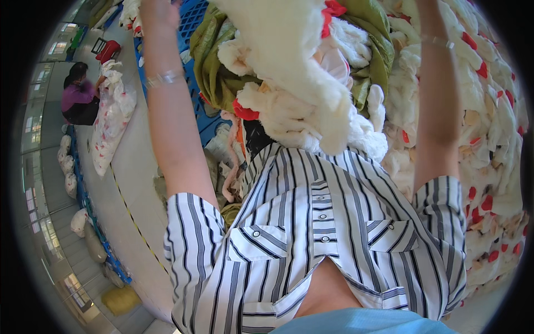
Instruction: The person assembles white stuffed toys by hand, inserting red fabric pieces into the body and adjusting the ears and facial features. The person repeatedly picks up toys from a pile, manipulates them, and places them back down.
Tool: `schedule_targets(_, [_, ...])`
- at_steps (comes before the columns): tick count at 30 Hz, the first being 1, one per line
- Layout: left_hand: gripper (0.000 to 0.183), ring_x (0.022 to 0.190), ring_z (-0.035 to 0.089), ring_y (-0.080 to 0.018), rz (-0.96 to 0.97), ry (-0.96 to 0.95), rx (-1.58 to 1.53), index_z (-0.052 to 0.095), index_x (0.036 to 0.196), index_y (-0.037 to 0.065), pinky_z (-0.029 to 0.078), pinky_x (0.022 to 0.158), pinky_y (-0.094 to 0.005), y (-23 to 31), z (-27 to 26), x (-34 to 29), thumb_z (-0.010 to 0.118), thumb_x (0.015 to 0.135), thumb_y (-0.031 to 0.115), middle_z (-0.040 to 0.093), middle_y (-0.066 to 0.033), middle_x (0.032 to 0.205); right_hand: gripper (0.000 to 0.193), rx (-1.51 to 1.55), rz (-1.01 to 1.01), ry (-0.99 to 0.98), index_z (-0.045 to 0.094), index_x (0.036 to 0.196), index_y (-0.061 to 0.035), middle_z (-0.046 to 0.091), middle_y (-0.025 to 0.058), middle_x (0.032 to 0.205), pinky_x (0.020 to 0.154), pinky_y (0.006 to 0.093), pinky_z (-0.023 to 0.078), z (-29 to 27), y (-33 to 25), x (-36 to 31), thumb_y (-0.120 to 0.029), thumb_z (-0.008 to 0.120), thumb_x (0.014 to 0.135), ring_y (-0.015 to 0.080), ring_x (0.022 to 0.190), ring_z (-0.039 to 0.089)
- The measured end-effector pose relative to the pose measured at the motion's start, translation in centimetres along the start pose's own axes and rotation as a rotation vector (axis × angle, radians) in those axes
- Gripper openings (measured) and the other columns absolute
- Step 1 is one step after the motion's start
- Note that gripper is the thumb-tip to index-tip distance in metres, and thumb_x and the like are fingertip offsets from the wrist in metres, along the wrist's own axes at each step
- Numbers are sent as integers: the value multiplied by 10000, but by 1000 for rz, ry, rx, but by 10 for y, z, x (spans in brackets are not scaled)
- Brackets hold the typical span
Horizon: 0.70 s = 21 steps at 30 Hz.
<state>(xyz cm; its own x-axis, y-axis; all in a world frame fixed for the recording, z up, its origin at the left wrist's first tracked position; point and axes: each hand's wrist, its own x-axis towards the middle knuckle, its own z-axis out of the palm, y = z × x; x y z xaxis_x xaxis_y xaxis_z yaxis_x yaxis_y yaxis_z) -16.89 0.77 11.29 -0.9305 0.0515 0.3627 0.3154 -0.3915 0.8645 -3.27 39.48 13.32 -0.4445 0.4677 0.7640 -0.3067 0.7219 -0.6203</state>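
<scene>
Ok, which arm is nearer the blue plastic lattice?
Left. The left arm runs beside the blue plastic lattice; the right arm is well to its right, beyond the olive sack, seen against the pile of white plush pieces.

At ten o'clock, a person in purple is beside a stuffed pale sack, with a red seat beyond; a yellow bundle lies toward eight o'clock.
</scene>
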Motion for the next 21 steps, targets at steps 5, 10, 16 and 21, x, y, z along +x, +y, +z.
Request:
schedule_targets(5, [226,752,573,-91,-536,-345,257,583,1036,81,470,668,-234,-90,-46,-139,554,977,298,642,-9,902,150,44,504,-759,632,973,6,634,64,798,701,285,503,-13,24,-167,-89,585,868,156,824,641])
schedule_targets(10, [377,878,648,-134,-873,-451,133,552,1180,40,494,658,-234,-72,-47,-216,497,1002,369,681,-95,1001,368,340,676,-939,612,1126,-10,623,4,988,817,260,466,-12,-8,-262,-315,651,925,97,890,562])
schedule_targets(16, [583,1055,614,-178,-804,-566,20,460,1322,20,507,817,-286,-65,-13,-238,537,966,475,611,-122,1200,520,314,633,-844,547,1263,0,626,72,1144,912,300,456,4,-62,-278,-300,704,868,144,1026,572])
schedule_targets(21, [518,971,620,-131,-638,-473,-65,499,1246,24,510,814,-272,-68,8,-245,621,934,419,606,-55,1126,472,434,631,-691,519,1290,11,629,92,1146,911,291,466,1,-104,-282,-187,629,877,152,1041,588])
